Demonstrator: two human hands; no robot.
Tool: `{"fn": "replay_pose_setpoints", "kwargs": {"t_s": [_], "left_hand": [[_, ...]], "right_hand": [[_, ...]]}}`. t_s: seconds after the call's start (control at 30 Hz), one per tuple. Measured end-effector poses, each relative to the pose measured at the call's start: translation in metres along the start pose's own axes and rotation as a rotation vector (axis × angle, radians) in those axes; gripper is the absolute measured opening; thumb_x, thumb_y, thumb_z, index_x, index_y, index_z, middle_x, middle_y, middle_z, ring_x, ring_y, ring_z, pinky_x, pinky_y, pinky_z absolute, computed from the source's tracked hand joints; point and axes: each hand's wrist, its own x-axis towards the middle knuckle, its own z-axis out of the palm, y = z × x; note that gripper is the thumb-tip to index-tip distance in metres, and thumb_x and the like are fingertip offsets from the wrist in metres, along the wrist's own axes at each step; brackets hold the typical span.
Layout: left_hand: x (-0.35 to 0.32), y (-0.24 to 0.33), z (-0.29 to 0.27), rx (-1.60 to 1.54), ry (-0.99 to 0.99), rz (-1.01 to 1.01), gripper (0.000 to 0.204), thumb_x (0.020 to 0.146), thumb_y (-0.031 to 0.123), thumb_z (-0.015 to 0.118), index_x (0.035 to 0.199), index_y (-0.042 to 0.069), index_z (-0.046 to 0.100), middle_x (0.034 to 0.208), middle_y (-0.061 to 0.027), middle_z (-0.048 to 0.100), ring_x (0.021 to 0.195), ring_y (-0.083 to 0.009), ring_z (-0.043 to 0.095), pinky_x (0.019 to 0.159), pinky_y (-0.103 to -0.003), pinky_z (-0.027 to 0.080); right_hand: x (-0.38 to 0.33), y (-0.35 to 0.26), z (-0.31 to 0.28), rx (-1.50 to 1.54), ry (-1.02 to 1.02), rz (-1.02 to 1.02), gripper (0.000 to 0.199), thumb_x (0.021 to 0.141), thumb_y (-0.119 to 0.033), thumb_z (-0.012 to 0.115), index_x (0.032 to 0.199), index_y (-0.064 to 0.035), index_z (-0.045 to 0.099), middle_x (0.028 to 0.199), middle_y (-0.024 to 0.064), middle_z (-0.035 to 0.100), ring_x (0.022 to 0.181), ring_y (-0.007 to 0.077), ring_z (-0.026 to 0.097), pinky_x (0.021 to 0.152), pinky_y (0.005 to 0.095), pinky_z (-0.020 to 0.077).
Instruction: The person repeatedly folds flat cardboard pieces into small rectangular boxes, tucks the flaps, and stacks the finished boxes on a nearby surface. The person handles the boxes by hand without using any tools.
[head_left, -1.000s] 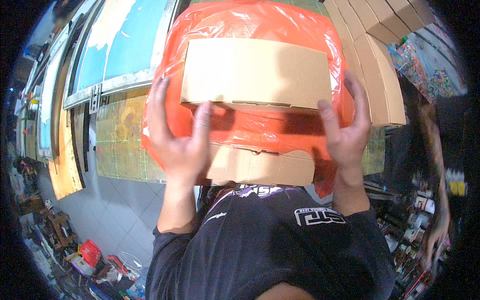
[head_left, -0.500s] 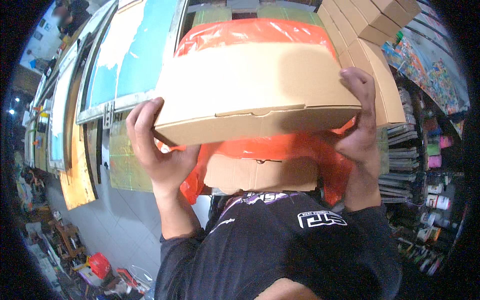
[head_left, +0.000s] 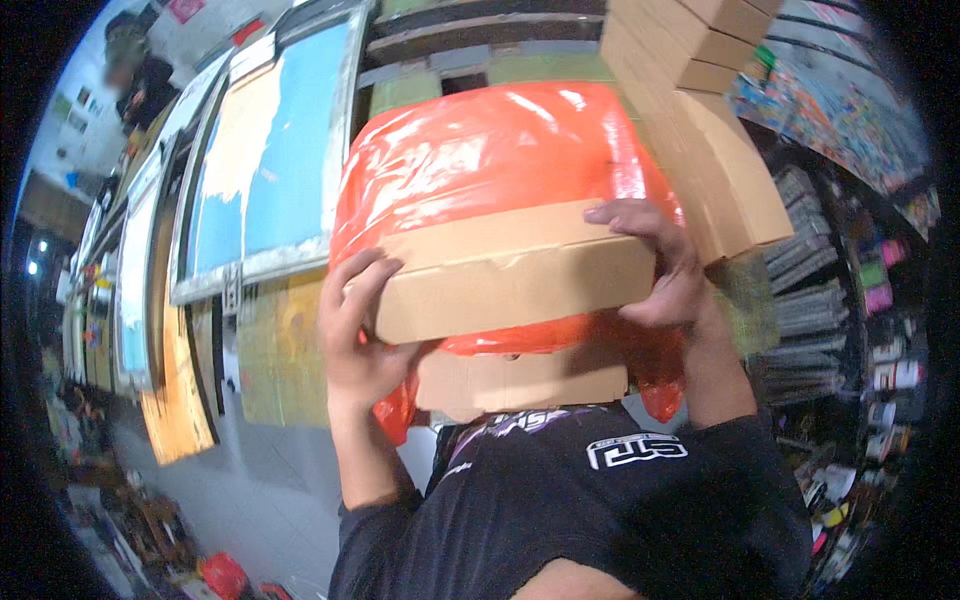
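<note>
Between my two hands is a closed brown cardboard box [head_left: 510,285], its long front side facing me. My left hand [head_left: 362,325] grips its left end, with fingers over the top edge and thumb underneath. At the opposite end my right hand [head_left: 665,265] holds on the same way. Behind and below the box lies a shiny red plastic bag [head_left: 490,145], bulging and wide; what fills it is hidden. Close to my body, another piece of brown cardboard [head_left: 520,383] sits at the bag's near edge, partly covered by the red plastic.
Brown cardboard boxes [head_left: 715,160] are stacked at the far right. Left of the bag lies a framed screen [head_left: 285,170] with a blue surface. Grey stacked slats [head_left: 805,290] fill a rack on the right. Someone in dark clothing [head_left: 145,85] is at the far left.
The box has come lower and nearer to me, tilting so that its front side shows more. Both hands have moved with it, and more of the red bag is visible behind.
</note>
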Motion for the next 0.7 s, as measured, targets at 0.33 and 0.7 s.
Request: {"fn": "replay_pose_setpoints", "kwargs": {"t_s": [0.33,0.7], "left_hand": [[-0.021,0.004,0.011,-0.197,0.235,-0.404,0.106,0.06,0.014,0.083,0.145,0.005,0.02,0.144,-0.0161,0.033,0.129,-0.0304,0.037,0.106,-0.044,0.028],[-0.026,0.001,0.017,-0.23,0.218,-0.435,0.088,0.07,0.01,0.075,0.144,0.006,0.027,0.142,-0.0147,0.036,0.125,-0.0294,0.043,0.102,-0.045,0.031]], "right_hand": [[-0.037,-0.041,-0.102,-0.948,0.678,-0.105,0.068,0.054,-0.006,0.081,0.115,-0.0106,0.051,0.124,0.0153,0.054,0.112,0.0341,0.053,0.099,0.0457,0.0387],[-0.065,-0.025,-0.136,-1.446,0.583,0.063,0.065,0.052,-0.01,0.08,0.112,-0.0148,0.054,0.123,0.0094,0.054,0.112,0.0313,0.051,0.094,0.0456,0.0347]]}}
